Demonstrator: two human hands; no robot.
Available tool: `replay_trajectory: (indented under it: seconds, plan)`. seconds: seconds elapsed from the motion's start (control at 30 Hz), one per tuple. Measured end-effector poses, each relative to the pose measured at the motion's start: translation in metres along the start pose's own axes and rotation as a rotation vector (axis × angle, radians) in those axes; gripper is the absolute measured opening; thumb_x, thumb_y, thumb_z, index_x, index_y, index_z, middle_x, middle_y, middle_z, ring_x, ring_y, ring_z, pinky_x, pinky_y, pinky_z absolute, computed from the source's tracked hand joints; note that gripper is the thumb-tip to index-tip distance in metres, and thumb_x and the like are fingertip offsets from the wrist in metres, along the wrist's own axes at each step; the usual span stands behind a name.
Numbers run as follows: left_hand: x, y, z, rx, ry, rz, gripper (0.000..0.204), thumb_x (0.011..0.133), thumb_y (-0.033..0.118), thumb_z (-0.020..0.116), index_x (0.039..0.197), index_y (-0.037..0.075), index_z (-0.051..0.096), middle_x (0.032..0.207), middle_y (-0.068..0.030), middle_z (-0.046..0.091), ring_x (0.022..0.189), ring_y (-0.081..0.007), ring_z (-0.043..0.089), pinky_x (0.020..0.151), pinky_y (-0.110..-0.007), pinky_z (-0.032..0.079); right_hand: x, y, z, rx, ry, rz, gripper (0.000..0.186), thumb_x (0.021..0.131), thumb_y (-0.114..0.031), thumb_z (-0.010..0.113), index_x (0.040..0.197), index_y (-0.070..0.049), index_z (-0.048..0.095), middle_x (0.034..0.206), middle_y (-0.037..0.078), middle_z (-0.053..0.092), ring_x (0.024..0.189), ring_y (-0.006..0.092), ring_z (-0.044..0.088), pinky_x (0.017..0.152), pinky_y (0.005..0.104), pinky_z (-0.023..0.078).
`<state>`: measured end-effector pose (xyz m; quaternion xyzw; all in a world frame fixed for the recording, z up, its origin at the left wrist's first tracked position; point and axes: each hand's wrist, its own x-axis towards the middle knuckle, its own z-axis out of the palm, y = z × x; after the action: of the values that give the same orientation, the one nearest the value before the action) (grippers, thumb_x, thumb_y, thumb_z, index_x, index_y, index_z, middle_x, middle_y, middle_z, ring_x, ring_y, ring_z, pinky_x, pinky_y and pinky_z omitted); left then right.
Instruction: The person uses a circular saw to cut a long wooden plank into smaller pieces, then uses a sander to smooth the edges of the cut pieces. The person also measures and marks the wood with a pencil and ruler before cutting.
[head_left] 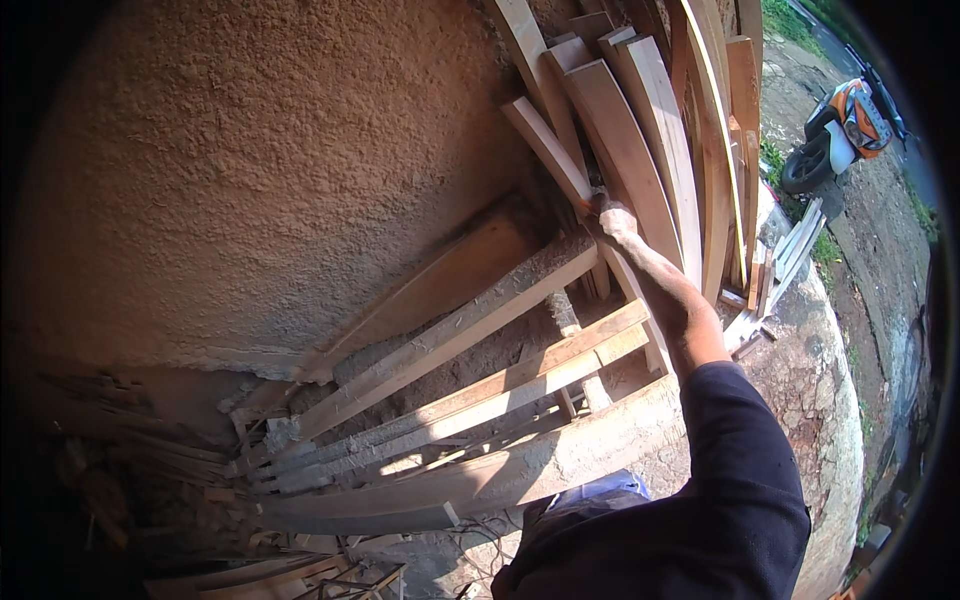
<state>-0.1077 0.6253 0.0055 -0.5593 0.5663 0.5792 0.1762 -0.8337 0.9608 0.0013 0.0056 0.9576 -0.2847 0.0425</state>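
My right arm, in a dark sleeve, reaches up and away. My right hand (614, 220) is closed at the lower end of a short wooden plank (545, 148), which leans up to the left toward the wall. Much of the fingers is turned from view. Right beside the hand, a wide board (628, 150) and a narrower pale board (660, 125) stand upright in a leaning stack. Just below the hand lies the end of a long thick beam (450, 335). My left hand is out of view.
A rough brown wall (280, 180) rises on the left. Two lighter beams (500, 385) lie side by side over crosspieces, with a broad plank (560, 455) nearer me. Scrap wood (160, 455) piles up at lower left. Outside, an orange and white motorcycle (850, 125) stands at far right.
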Motion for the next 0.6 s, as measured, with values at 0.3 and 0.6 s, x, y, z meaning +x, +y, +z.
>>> replay_trajectory:
  seconds: [0.3,0.6]
  plan:
    - [-0.003,0.0,-0.012,0.211,-0.167,0.072,0.06,0.102,0.044,0.058,0.145,0.004,0.043,0.12,-0.0182,0.06,0.101,-0.0271,0.068,0.082,-0.036,0.057,-0.086,0.081,-0.084,0.206,0.078,-0.246,0.025,0.097,-0.026,0.066,0.114,-0.01,0.057,0.091,0.015,0.063,0.086,0.0301,0.065,0.08,0.0387,0.05]
    - [0.02,0.032,-0.003,0.368,-0.291,0.338,0.037,0.1,0.027,0.064,0.124,-0.001,0.066,0.098,-0.0163,0.074,0.089,-0.0164,0.068,0.071,-0.031,0.054,-0.171,0.103,-0.169,0.52,0.232,-0.132,0.059,0.106,-0.033,0.056,0.158,-0.013,0.035,0.144,0.009,0.058,0.132,0.016,0.051,0.11,0.0326,0.039]
